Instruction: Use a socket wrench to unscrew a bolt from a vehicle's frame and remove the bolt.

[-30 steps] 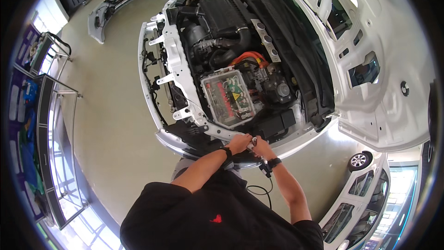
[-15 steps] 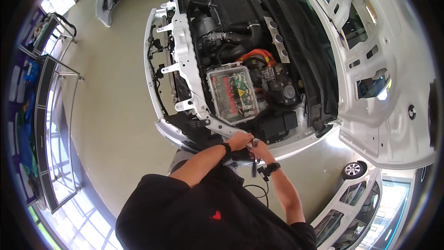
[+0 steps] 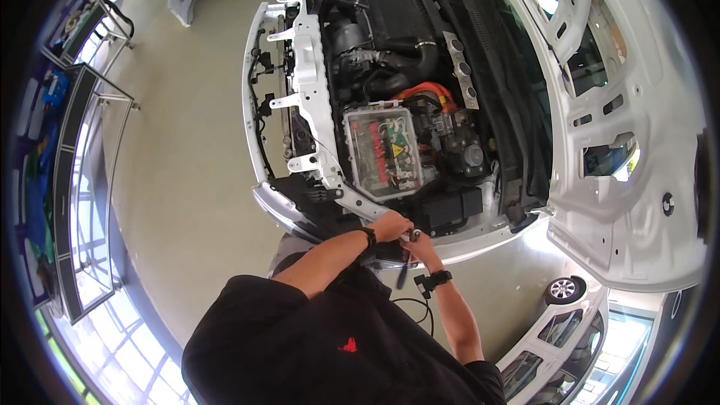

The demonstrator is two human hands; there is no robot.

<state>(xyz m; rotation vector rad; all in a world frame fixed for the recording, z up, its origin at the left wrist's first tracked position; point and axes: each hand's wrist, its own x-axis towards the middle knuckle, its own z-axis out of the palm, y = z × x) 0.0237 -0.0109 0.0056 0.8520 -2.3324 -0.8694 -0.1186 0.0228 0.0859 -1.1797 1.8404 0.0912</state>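
Observation:
Both my hands are together at the near front corner of a white car's engine bay. My right hand (image 3: 422, 248) is closed around a ratchet wrench (image 3: 403, 275). Its round metal head shows above the fingers, while the dark handle points down and slightly left. Just left of it, my left hand (image 3: 390, 226) has its fingers pinched at the body edge (image 3: 358, 202), close to the wrench head. Whatever lies between those fingers is too small and covered to name. Beyond the hands sits a box with a clear cover (image 3: 384, 154), showing red parts and a green circuit board inside.
A black box (image 3: 446, 210) lies right of the hands in the bay. Orange cables (image 3: 427, 92) run behind the clear-covered box. The raised white hood (image 3: 630, 210) fills the right side. A dark cable (image 3: 430, 319) hangs below my right wrist. Metal-framed carts (image 3: 73, 172) stand far left.
The wrench handle has swung from nearly straight down to a leftward slant, with my right hand turning along. My left hand keeps its place at the body edge. The whole view has shifted slightly.

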